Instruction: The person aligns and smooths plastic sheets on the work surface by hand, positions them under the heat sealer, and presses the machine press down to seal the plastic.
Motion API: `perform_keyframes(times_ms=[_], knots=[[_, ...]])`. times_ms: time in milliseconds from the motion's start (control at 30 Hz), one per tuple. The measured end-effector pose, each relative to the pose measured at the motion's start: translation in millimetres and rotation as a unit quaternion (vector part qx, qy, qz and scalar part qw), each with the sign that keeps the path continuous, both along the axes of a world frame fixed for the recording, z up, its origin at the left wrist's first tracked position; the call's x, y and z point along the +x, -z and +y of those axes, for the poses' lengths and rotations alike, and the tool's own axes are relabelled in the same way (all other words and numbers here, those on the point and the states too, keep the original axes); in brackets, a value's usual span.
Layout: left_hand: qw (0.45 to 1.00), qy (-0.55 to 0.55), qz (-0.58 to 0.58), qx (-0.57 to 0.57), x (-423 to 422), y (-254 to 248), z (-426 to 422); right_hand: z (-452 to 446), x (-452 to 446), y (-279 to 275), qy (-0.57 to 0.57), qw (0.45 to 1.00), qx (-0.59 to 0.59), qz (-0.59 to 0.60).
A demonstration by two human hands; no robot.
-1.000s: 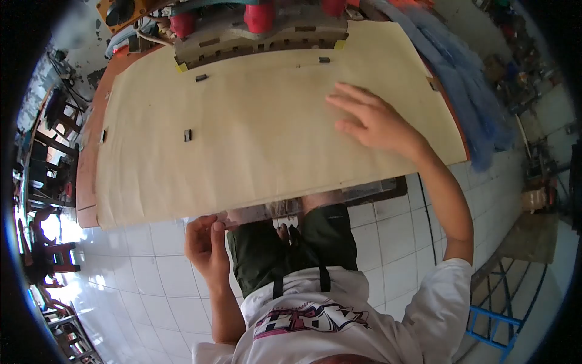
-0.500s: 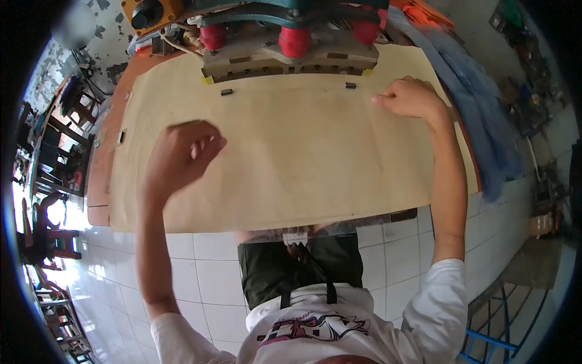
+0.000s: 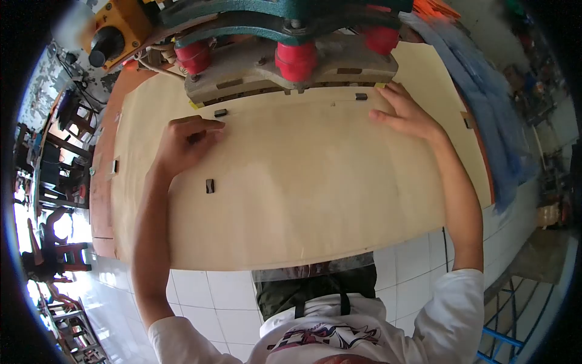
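My left hand is over the left part of the cream-coloured sheet, just below a small black block. Its fingers are curled, with thumb and forefinger close together; what they hold, if anything, cannot be made out. My right hand has its thumb and fingers apart, fingertips by the press head's right corner. Left of its thumb sits another black block. A third block lies below my left hand. Clear film shows along the sheet's front edge.
A press head with red mounts spans the table's far side. At upper left is a yellow control box with a black knob. Bluish translucent plastic hangs over the right side, near orange material.
My left hand has moved away from me toward the far left block. My right hand's fingers have spread toward the press head. A block below my left hand now shows. The view has shifted.
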State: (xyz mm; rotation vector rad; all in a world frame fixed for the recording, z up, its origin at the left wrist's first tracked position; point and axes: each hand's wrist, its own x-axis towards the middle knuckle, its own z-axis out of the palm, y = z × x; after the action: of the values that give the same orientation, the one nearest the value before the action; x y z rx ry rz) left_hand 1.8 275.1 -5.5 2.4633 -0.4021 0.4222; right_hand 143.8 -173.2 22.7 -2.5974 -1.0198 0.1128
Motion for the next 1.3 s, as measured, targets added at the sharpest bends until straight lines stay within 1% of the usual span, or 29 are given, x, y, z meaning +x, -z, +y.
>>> perform_keyframes(times_ms=[33, 67, 133, 267, 333, 367, 433, 567, 633, 733, 867, 933, 1067, 1133, 1300], knots=[[0.999, 0.022, -0.019, 0.02, 0.3, -3.8, -3.9, -1.2, 1.4, 1.6, -0.027, 0.999, 0.014, -0.023], [0.999, 0.023, -0.021, 0.017, 0.2, -7.7, -6.5, -2.8, 2.1, 3.5, -0.027, 0.999, 0.01, -0.024], [0.994, 0.063, 0.002, 0.089, -0.8, -14.8, -10.1, -3.7, 3.0, 6.6, -0.029, 0.999, 0.029, -0.014], [0.994, 0.057, 0.003, 0.088, -2.2, -19.1, -12.8, 0.5, 4.1, 8.9, -0.014, 1.0, -0.001, -0.005], [0.993, 0.074, -0.016, 0.088, -2.3, -18.1, -10.0, 1.0, 5.5, 16.7, -0.029, 0.996, 0.033, -0.073], [0.994, 0.071, -0.013, 0.087, -2.1, -17.9, -9.3, 0.4, 4.6, 17.9, -0.031, 0.996, 0.033, -0.071], [0.994, 0.062, -0.016, 0.09, -2.6, -17.8, -7.2, 3.0, -0.4, 15.4, 0.028, 0.999, 0.014, -0.023], [0.995, 0.061, -0.027, 0.072, -1.5, -10.3, -0.4, 6.6, -2.4, 15.3, -0.008, 0.997, 0.055, -0.045], [0.996, 0.057, -0.027, 0.062, -2.6, -10.7, -1.7, 5.5, -3.1, 16.0, 0.034, 0.998, 0.045, -0.007], [0.995, 0.045, -0.02, 0.082, -1.5, -10.0, 0.1, 3.1, 0.8, 21.2, 0.018, 0.998, 0.057, -0.035], [0.996, 0.041, -0.026, 0.073, -2.5, -10.6, -1.2, 4.9, 1.2, 17.9, 0.007, 0.998, 0.061, -0.019], [0.996, 0.046, -0.026, 0.067, -3.5, -11.0, -1.1, 2.8, 2.3, 20.5, -0.006, 0.996, 0.084, -0.028], [0.998, 0.029, 0.002, 0.049, -5.7, -10.4, 2.8, 6.3, -2.2, 14.8, -0.002, 0.997, 0.074, -0.014], [0.998, 0.036, -0.019, 0.04, -4.6, -9.8, 5.5, 2.9, 1.5, 19.0, -0.002, 0.998, 0.058, -0.035], [0.998, 0.033, -0.025, 0.042, -4.0, -7.9, 5.6, 2.1, 2.9, 19.0, 0.002, 0.998, 0.065, -0.012]])
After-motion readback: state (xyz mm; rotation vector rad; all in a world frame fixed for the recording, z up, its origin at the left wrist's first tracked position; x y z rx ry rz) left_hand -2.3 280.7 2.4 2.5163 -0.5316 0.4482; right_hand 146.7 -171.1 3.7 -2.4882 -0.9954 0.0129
